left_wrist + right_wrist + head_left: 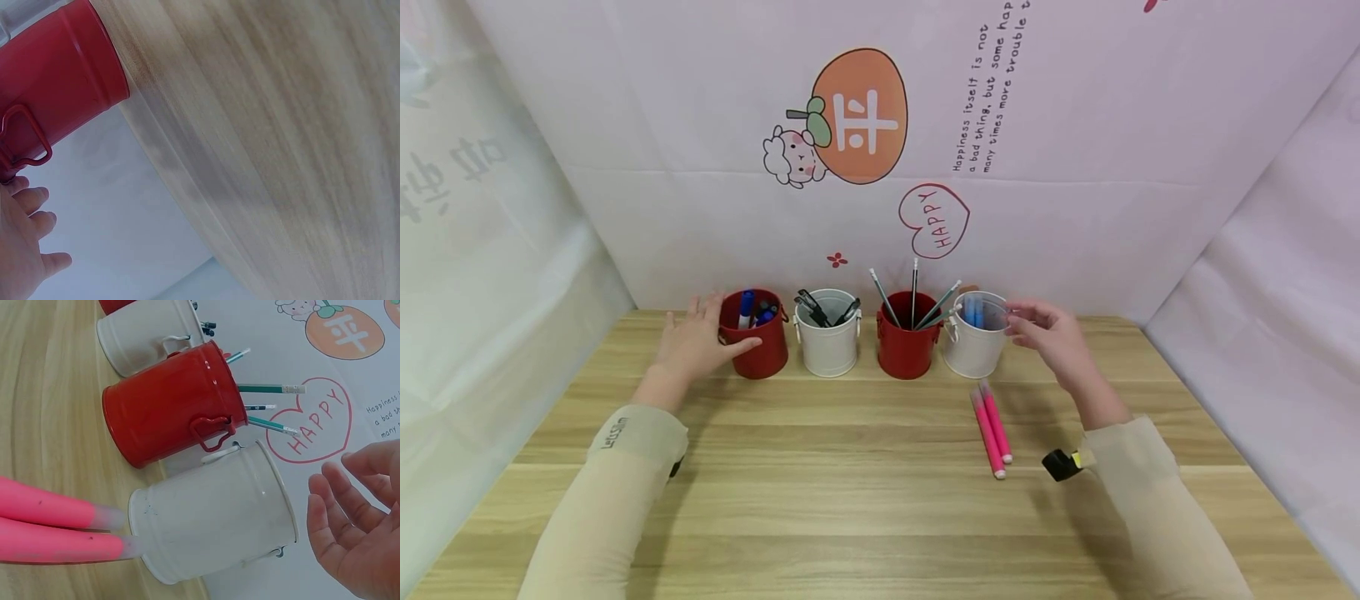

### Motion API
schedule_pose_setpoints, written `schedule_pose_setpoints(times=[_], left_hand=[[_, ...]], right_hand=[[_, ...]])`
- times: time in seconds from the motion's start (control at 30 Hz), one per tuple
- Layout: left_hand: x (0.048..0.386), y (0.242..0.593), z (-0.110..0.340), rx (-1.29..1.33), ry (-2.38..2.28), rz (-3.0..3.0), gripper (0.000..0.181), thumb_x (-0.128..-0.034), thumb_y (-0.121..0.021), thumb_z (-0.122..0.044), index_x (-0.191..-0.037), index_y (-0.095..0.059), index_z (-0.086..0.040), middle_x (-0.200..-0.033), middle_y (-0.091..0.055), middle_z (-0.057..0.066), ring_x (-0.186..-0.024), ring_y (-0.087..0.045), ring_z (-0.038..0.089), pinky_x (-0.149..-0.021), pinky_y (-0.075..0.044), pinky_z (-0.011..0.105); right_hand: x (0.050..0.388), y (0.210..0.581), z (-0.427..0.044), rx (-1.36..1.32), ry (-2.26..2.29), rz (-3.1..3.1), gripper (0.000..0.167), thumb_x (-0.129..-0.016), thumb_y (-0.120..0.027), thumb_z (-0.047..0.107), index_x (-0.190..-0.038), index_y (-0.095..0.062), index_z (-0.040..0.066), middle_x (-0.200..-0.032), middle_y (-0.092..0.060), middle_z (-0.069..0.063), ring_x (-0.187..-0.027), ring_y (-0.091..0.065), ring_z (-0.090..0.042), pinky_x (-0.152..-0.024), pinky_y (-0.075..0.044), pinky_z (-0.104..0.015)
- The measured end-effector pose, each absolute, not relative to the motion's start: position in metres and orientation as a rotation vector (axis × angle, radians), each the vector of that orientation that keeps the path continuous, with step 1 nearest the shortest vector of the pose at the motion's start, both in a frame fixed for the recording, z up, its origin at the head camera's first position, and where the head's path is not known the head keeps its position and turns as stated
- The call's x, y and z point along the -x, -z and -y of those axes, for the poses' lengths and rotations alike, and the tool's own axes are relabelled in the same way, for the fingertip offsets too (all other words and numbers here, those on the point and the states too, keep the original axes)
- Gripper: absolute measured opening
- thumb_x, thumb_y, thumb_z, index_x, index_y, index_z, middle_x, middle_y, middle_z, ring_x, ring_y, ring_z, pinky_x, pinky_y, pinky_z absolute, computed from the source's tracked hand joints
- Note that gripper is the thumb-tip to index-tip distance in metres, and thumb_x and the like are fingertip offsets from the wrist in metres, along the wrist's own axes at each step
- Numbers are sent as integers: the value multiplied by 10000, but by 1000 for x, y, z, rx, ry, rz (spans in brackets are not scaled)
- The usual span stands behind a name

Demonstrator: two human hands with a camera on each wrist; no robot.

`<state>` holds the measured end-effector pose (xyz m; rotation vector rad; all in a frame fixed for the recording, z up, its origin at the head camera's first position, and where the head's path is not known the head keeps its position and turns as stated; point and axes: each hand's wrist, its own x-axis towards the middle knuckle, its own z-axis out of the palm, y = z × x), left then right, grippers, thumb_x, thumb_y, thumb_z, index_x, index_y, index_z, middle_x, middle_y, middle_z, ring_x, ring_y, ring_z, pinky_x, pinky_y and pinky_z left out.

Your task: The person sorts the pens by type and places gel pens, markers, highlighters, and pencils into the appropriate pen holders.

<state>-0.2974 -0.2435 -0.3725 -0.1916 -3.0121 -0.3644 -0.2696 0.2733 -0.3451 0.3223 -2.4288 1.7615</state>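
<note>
Beside the left red bucket (763,358) is my left hand (696,340), fingers spread, the thumb reaching across the bucket's front near the rim. In the left wrist view those fingers lie close to the bucket's wire handle (39,140); contact is hard to tell. That bucket holds blue-capped markers (746,307). My right hand (1051,332) is at the right rim of the right white bucket (973,354), its fingers loosely bent and holding nothing. Light blue pens (974,312) stand inside it. Two pink markers (987,432) lie on the table in front, their clear-capped ends toward the bucket.
Between these two stand a white bucket (830,354) with black pens (814,308) and a red bucket (905,354) with several pencils (914,287). The row sits near the back edge of the wooden table (820,500). A printed white sheet (700,167) rises behind.
</note>
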Motion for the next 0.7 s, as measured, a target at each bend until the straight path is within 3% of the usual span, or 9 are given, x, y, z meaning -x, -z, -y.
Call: schedule_pose_setpoints(times=[0.3,0.53,0.7], left_hand=[[298,373,244,194,356,3004,1165,-883,-518,-799,-1619,-128,15,-1635,-183,323,-1502,-146,518,-1153,-69,749],[299,375,245,191,356,2998,1173,-878,-514,-809,-1621,-121,10,-1617,-202,348,-1495,-146,534,-1151,-80,751],[300,375,245,192,362,2993,1170,-880,-525,-799,-1617,-125,17,-1611,-209,356,-1493,-147,540,-1150,-84,752]], right_hand=[[262,351,-274,-382,-1694,2633,376,-1063,-539,105,-1363,-552,-123,-1264,-614,-323,-952,-677,-104,-850,-584,-253],[260,365,-280,-466,-1694,2695,351,-1045,-563,78,-1321,-580,-139,-1235,-625,-349,-911,-680,-93,-852,-602,-340],[257,374,-284,-482,-1703,2732,359,-1032,-583,73,-1323,-576,-135,-1213,-627,-341,-951,-683,-211,-855,-606,-397]])
